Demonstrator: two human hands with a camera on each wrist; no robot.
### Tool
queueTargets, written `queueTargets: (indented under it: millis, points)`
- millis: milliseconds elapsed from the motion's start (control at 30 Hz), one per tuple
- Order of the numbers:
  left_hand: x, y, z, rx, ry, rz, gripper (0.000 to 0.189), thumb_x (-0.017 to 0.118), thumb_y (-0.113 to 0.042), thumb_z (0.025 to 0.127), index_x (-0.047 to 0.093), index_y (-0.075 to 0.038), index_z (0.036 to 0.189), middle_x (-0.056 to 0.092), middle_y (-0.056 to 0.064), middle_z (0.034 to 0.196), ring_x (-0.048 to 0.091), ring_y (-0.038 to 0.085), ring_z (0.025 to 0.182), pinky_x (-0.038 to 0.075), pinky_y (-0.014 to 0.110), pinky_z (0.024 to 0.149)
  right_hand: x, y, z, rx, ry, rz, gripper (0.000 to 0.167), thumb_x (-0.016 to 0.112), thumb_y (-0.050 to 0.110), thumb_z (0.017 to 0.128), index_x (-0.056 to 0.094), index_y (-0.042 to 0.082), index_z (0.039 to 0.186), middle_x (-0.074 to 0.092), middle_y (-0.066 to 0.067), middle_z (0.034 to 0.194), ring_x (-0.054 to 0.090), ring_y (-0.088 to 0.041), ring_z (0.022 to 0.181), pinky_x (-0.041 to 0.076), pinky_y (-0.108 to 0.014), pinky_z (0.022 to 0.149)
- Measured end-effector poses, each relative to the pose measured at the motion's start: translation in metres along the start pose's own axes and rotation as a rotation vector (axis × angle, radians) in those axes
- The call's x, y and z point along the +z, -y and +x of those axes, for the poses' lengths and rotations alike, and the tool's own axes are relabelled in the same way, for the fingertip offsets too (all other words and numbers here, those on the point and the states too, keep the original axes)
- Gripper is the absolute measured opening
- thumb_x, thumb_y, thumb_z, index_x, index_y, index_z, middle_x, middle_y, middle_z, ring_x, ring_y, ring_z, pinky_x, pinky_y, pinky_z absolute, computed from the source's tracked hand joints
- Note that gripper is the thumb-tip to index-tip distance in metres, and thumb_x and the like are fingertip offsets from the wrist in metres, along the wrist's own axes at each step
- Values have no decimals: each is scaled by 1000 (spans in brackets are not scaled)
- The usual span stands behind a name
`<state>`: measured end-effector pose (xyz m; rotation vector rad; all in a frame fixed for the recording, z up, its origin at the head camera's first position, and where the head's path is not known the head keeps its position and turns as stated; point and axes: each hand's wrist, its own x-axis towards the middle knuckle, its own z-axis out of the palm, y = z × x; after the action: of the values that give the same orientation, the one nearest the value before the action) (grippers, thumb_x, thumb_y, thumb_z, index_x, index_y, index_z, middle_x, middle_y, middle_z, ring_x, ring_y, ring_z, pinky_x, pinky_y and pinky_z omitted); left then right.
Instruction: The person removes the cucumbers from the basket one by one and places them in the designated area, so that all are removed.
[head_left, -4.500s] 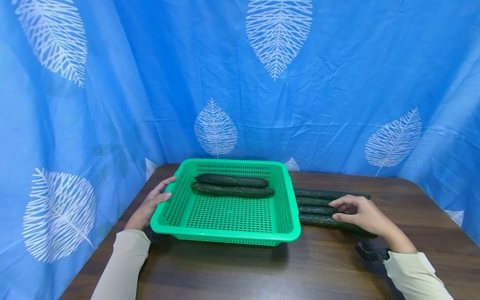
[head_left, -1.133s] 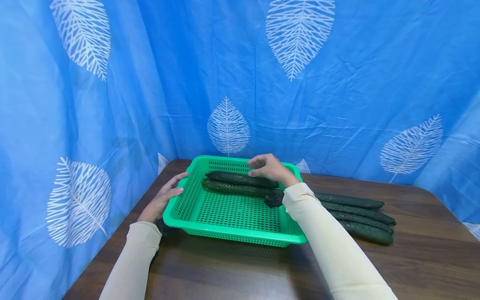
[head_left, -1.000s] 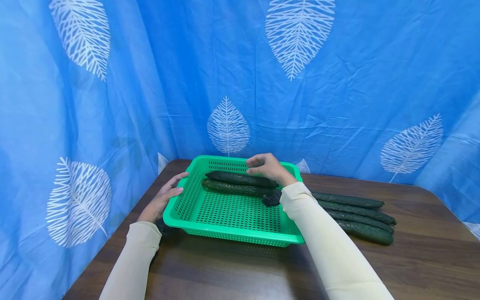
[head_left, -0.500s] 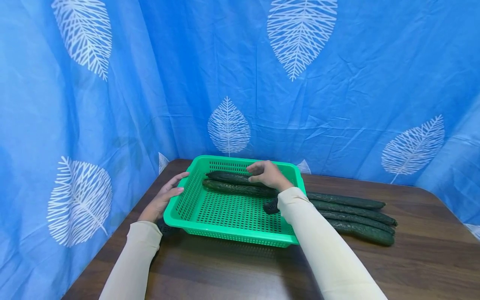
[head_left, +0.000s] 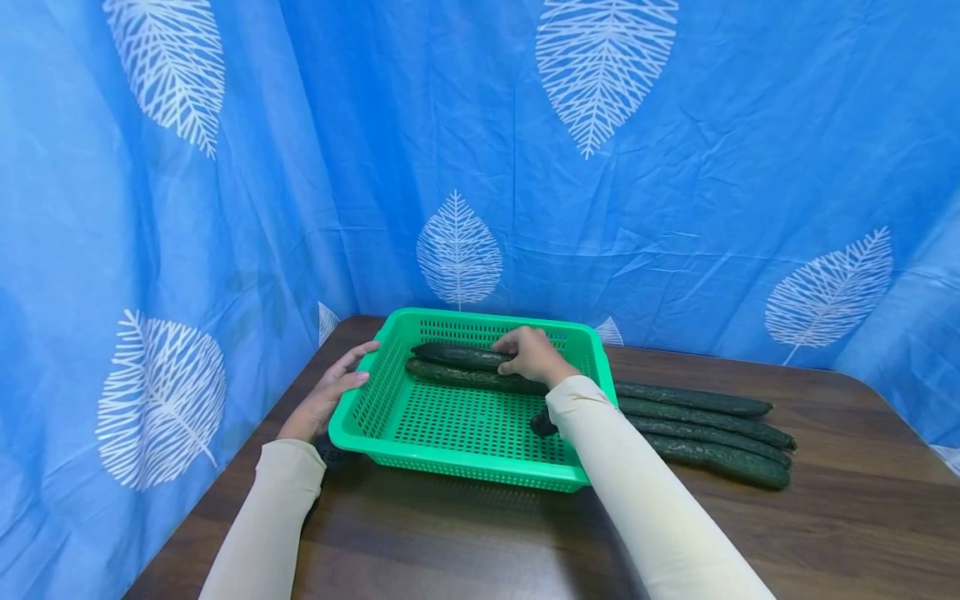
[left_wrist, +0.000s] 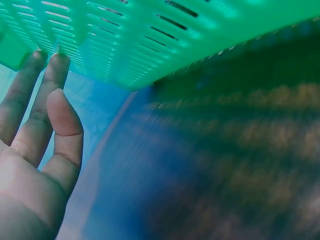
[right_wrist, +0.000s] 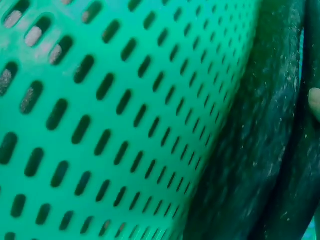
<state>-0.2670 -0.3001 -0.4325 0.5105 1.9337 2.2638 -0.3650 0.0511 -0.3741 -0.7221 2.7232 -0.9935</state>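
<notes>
Inside the basket (head_left: 465,465), the right hand (head_left: 534,357) now sits lower than a moment ago, fingers narrowed round the far cucumber (head_left: 450,356), seemingly securing it, while the left hand (head_left: 318,403) rests straight fingers against the basket's left side.

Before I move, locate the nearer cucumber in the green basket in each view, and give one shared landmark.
Head: the nearer cucumber lies just below the picture's middle, the lower of two in the green basket.
Left wrist: not visible.
Right wrist: the nearer cucumber slants down the right part, beside the slotted surface.
Landmark: the green basket's slots, seen in all three.
</notes>
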Motion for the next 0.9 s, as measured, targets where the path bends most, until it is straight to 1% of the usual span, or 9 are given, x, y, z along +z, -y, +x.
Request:
queueTargets:
  millis: [133, 233, 400, 533, 767, 900]
  points:
    - [1, -1, 0, -9, -19, 12, 37, 53, -21, 110, 54, -35, 145, 63, -3, 130, 69, 11, 110, 60, 29, 92, 2, 1, 1, -18, 8, -59, 40, 84, 3, 94, 75, -1, 132, 71, -19, 136, 65, -38, 130, 54, -50, 108]
    - [1, -1, 0, -15, -28, 14, 37, 53, -21, 110, 54, -35, 144, 62, -3, 130, 69, 11, 111, 61, 29, 92, 2, 2, 1, -19, 21, -66, 40, 84, 4, 94, 75, 0, 132, 71, -19, 137, 64, -38, 131, 53, -51, 109]
    - [0, -1, 0, -10, -27, 17, 37, 53, -21, 110, 55, -37, 143, 61, -3, 130, 69, 11, 109, 61, 29, 92, 2, 3, 1, -8, 42, -67, 40, 81, 5, 97, 72, 1, 136, 68, -21, 142, 62, -38, 136, 52, -53, 111]
    - [0, -1, -1, -5, -30, 29, 38, 53, -20, 110, 54, -37, 144, 61, -3, 130, 68, 10, 109, 60, 28, 91, 2, 0, 2, -20, 39, -52, 40, 80, 5, 98, 71, 0, 136, 67, -21, 143, 62, -38, 136, 52, -52, 111]
    - [1, 0, 0, -7, -20, 17, 40, 54, -22, 110, 51, -32, 149, 63, -2, 130, 69, 11, 109, 60, 29, 92, -1, -1, 1, -67, -6, -10, 36, 79, 5, 99, 73, -1, 134, 69, -20, 139, 64, -37, 131, 54, -52, 108]
    - [1, 1, 0, -11, -18, 7, 39, 54, -22, 110, 52, -33, 147, 63, -2, 129, 70, 10, 109, 61, 29, 92, -3, 0, -1, -78, -15, 24, 35, 80, 6, 99, 73, -1, 133, 70, -21, 138, 65, -38, 130, 54, -53, 108]
